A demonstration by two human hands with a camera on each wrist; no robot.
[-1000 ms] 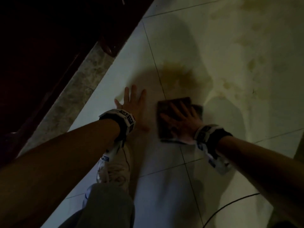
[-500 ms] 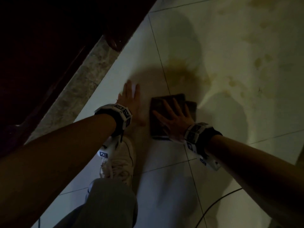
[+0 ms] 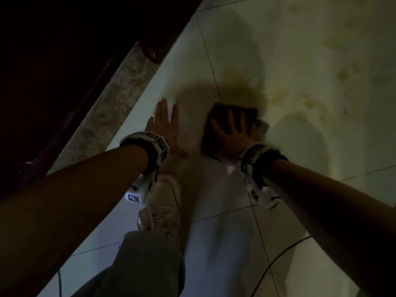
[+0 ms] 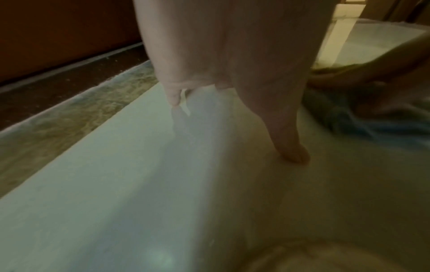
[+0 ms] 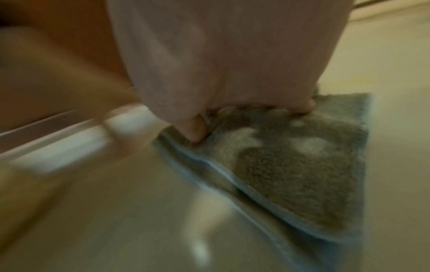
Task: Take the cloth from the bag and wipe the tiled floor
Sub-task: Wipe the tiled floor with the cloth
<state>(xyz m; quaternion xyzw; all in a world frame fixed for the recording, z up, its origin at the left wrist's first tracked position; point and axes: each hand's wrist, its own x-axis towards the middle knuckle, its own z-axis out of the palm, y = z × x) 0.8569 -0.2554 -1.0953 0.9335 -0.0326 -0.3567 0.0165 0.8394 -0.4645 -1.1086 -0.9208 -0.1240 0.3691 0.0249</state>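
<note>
A folded dark cloth (image 3: pixel 218 116) lies flat on the pale tiled floor (image 3: pixel 300 61), just below a brownish stain (image 3: pixel 240 86). My right hand (image 3: pixel 230 133) presses on it with fingers spread straight; the right wrist view shows the palm on the grey terry cloth (image 5: pixel 291 165). My left hand (image 3: pixel 166 125) rests flat on the bare tile left of the cloth, fingers straight, holding nothing. In the left wrist view its thumb (image 4: pixel 288 143) touches the floor and the cloth (image 4: pixel 337 114) shows at the right. No bag is in view.
A grey stone strip (image 3: pixel 111 103) and dark wooden furniture (image 3: pixel 64 50) border the floor on the left. My white shoe (image 3: pixel 160 209) and grey trouser leg (image 3: pixel 145 264) are below the hands. A thin black cable (image 3: pixel 278 254) runs at the lower right. More stains (image 3: pixel 308 103) spread rightward.
The right hand slid the cloth left and back a little, then forward to the right toward the stain. The left hand stayed planted on the tile.
</note>
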